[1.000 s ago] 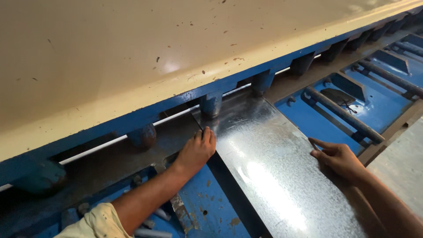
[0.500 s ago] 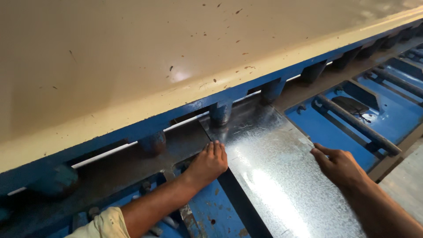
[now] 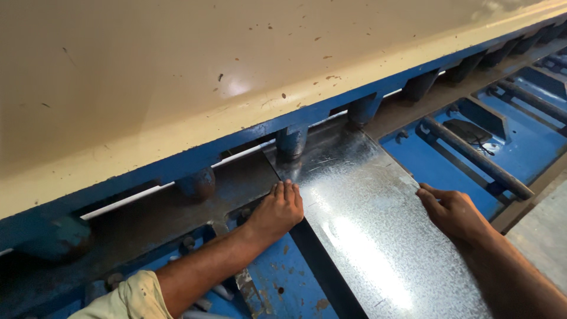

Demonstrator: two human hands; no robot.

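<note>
A shiny galvanised metal sheet [image 3: 360, 218] lies on the blue bed of a shearing machine, its far end pushed under the blue hold-down feet [image 3: 291, 142]. My left hand [image 3: 277, 211] rests flat against the sheet's left edge, fingers together and pointing toward the machine. At the sheet's right edge, my right hand [image 3: 452, 211] grips it with curled fingers. Both forearms reach in from the bottom of the view.
The machine's large cream front cover [image 3: 195, 77] fills the upper view, with a blue beam [image 3: 248, 145] and a row of round clamps beneath it. Blue table bays and steel support bars [image 3: 475, 156] lie to the right. A grey floor [image 3: 546, 230] shows at far right.
The view has shifted, so the sheet and both hands sit slightly lower and rightward in the picture. Both hands keep their places on the sheet's edges.
</note>
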